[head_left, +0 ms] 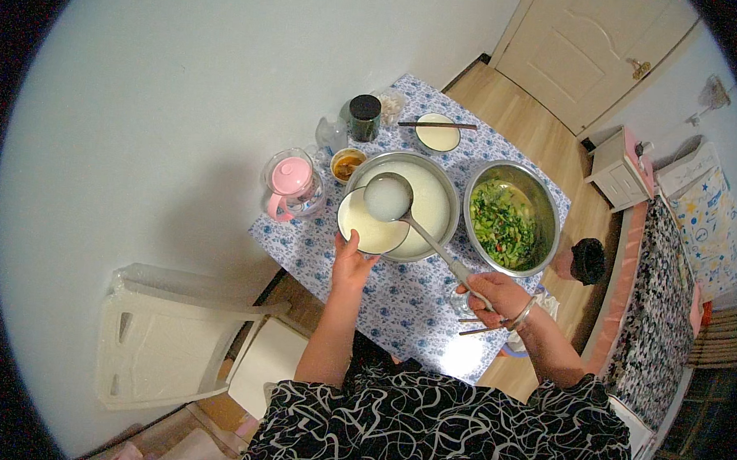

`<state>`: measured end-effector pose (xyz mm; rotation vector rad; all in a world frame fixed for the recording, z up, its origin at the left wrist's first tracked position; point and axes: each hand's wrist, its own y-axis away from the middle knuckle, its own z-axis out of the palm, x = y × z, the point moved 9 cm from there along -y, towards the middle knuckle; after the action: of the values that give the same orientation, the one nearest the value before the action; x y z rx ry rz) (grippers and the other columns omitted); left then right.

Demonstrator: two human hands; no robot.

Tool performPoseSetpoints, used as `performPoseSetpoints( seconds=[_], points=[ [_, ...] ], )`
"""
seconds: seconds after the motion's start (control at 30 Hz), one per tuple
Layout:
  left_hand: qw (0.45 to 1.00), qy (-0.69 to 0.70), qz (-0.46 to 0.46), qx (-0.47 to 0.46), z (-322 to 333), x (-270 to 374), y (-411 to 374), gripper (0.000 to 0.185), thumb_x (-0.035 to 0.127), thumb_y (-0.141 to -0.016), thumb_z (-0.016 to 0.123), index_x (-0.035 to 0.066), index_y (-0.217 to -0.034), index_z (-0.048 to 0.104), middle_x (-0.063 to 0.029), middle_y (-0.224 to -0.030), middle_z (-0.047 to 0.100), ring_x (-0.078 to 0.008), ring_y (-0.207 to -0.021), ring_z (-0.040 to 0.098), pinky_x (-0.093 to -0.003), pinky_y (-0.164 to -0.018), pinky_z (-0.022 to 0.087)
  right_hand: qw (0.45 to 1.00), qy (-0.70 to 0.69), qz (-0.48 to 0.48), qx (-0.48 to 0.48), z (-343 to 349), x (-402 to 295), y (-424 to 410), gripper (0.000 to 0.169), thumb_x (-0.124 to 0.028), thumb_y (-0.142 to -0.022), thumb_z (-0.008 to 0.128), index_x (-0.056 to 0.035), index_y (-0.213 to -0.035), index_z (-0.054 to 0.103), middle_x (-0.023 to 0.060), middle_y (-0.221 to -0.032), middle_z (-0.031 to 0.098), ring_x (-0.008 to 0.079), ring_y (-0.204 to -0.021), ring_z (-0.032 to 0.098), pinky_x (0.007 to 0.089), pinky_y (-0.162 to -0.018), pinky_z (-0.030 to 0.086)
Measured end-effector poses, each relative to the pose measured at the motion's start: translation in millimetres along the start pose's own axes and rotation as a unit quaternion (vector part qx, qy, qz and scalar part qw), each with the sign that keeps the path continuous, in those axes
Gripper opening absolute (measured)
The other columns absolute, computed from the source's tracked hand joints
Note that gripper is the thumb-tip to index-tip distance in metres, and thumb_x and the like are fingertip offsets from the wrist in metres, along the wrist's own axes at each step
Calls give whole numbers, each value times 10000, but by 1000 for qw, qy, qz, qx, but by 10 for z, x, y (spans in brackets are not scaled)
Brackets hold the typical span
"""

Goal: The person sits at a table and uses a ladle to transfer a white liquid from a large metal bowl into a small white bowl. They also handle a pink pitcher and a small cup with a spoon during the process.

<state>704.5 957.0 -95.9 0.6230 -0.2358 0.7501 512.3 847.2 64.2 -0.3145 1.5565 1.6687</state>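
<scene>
My left hand [351, 263] grips the near rim of a pale bowl [371, 230] with a dark edge, tilted beside and partly over a large metal basin [452, 218]. Whitish porridge-like liquid [428, 199] fills much of that basin. In my right hand [495, 297] is the long handle of a metal ladle [430, 240]. The ladle's round head, holding cloudy white liquid [387, 197], hangs over the far part of the bowl. Right of the basin stands a steel pot [550, 225] of chopped green vegetables [504, 223].
On the flowered tablecloth [389, 311] are a pink-lidded pitcher [293, 183], a small tub of brown food [348, 165], a dark-lidded jar [365, 119], and another bowl [437, 139] with chopsticks [438, 126] across it. More chopsticks [480, 331] lie near my right wrist. A white chair [172, 345] stands left.
</scene>
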Motion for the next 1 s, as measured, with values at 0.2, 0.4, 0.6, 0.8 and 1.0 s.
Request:
performPoseSetpoints(
  seconds=[0.2, 0.4, 0.6, 0.8, 1.0],
  points=[
    [1000, 10, -7, 18, -17, -25, 16, 392, 280, -808, 546, 220, -1149, 363, -21, -1204, 421, -261, -1090, 404, -544, -854, 294, 986, 139, -43, 77, -21, 101, -53, 333, -357, -840, 467, -27, -820, 510, 19, -515, 444, 100, -341, 397, 249, -303, 310],
    [1000, 17, 3, -8, -6, -8, 38, 371, 280, -823, 521, 228, -1155, 362, -17, -1206, 428, -256, -1099, 398, -543, -851, 292, 870, 405, -209, 190, -43, -119, 64, 264, -292, -823, 488, -29, -809, 504, 131, -562, 515, 272, -465, 517, 353, -425, 411],
    [1000, 27, 0, 1, -57, 10, 41, 363, 284, -824, 521, 238, -1150, 367, -14, -1197, 438, -246, -1091, 405, -522, -836, 305, 743, 528, -314, 266, 97, -229, 192, 229, -257, -808, 515, -35, -863, 509, 178, -620, 541, 337, -553, 543, 385, -466, 428],
    [1000, 4, -4, 13, -71, 33, 57, 383, 291, -816, 533, 235, -1150, 354, -12, -1197, 431, -244, -1101, 396, -532, -845, 292, 976, 155, -144, 59, -19, 246, -199, 302, -299, -848, 462, -10, -928, 493, 79, -526, 471, 210, -346, 430, 287, -312, 338],
    [1000, 18, -6, 21, -127, 64, 71, 448, 301, -815, 530, 243, -1193, 297, -25, -1228, 402, -265, -1119, 378, -553, -873, 261, 977, -193, -55, -78, 102, 207, -180, 348, -326, -880, 380, -2, -949, 484, -7, -492, 356, 85, -281, 294, 222, -261, 227]
  ],
)
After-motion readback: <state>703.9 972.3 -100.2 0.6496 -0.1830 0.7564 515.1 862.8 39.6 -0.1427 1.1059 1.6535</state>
